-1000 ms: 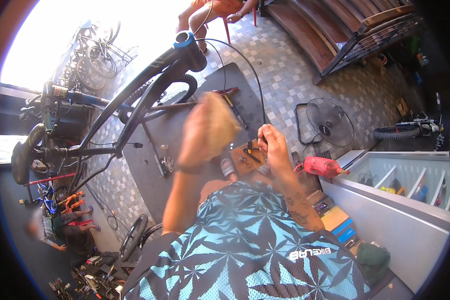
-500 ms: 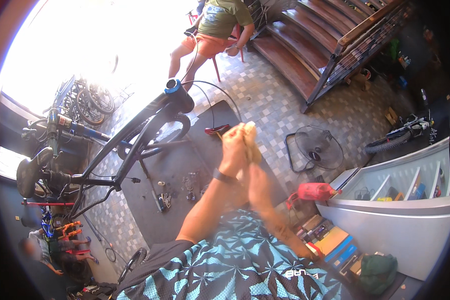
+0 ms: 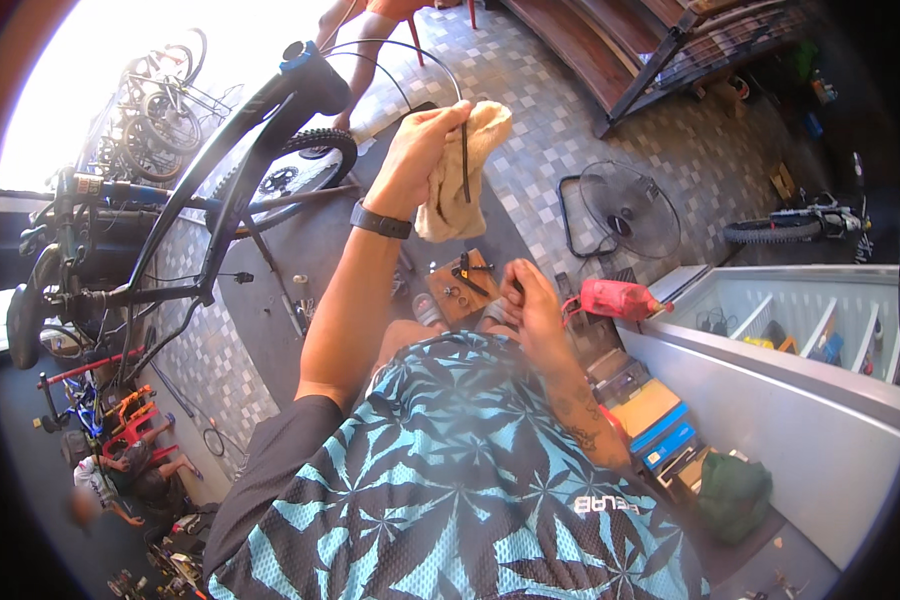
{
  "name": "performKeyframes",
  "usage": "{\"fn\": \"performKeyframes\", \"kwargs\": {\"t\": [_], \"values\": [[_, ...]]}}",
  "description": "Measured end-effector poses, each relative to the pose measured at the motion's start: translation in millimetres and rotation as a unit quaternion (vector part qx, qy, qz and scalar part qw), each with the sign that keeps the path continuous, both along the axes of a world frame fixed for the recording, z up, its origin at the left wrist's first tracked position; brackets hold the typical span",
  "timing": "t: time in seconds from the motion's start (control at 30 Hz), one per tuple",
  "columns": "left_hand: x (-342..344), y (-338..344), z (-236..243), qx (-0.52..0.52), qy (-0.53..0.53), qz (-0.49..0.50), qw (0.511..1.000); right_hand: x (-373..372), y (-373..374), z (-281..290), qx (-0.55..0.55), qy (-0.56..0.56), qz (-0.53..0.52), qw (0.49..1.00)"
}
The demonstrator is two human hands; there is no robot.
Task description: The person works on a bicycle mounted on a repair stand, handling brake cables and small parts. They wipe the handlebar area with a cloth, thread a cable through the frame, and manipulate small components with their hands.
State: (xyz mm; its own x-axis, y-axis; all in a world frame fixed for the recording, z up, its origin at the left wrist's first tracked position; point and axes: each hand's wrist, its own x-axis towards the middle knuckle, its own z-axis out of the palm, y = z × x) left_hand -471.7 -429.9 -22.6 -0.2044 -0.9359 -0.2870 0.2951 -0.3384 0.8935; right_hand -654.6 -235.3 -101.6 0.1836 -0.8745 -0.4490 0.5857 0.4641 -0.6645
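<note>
My left hand (image 3: 415, 155), a dark band on its wrist, is raised in front of me, pinching a cream cloth (image 3: 450, 215). A thin black cable (image 3: 448, 68) arcs over from the bicycle frame (image 3: 240, 165); it passes by my left fingertips and its free end hangs down in front of the cloth. Lower and to the right, my right hand (image 3: 536, 310) is closed, with something small and dark at its fingertips that I cannot make out. The black frame stands to my left, a blue ring at its head tube.
Tools and small parts lie on a wooden board (image 3: 460, 290) by my feet. A red bottle (image 3: 620, 298) rests on the grey cabinet at right, before a floor fan (image 3: 630, 210). Boxes (image 3: 655, 420) stand below. A seated person's legs (image 3: 365, 60) show beyond the frame.
My hands were together at the cloth and have come apart. The left has gone up and left with the cloth; the right has dropped lower. The view has shifted.
</note>
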Motion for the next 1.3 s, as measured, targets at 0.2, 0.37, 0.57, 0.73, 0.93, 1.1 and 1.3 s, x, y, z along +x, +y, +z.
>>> {"fn": "performKeyframes", "kwargs": {"t": [0.2,0.37,0.57,0.73,0.93,1.1,1.3], "values": [[28,8,-8,0.011,-0.023,0.004,1.000,-44,11,-38,0.109,0.044,-0.024,0.993],[46,12,-10,0.044,-0.064,0.092,0.993,-52,-8,-30,0.037,0.085,-0.018,0.995],[69,17,-18,0.064,-0.011,-0.046,0.997,-13,-13,8,-0.054,0.105,-0.100,0.988],[95,8,-40,0.102,0.038,-0.139,0.984,48,35,-5,-0.021,0.127,-0.216,0.968],[125,-6,-73,0.126,0.044,-0.223,0.966,161,130,-43,0.106,0.038,-0.409,0.906],[135,-9,-115,0.180,0.060,-0.217,0.958,242,188,-49,0.146,-0.028,-0.483,0.863],[147,64,-201,0.315,0.024,-0.199,0.928,272,218,-38,0.180,-0.020,-0.608,0.773]]}}
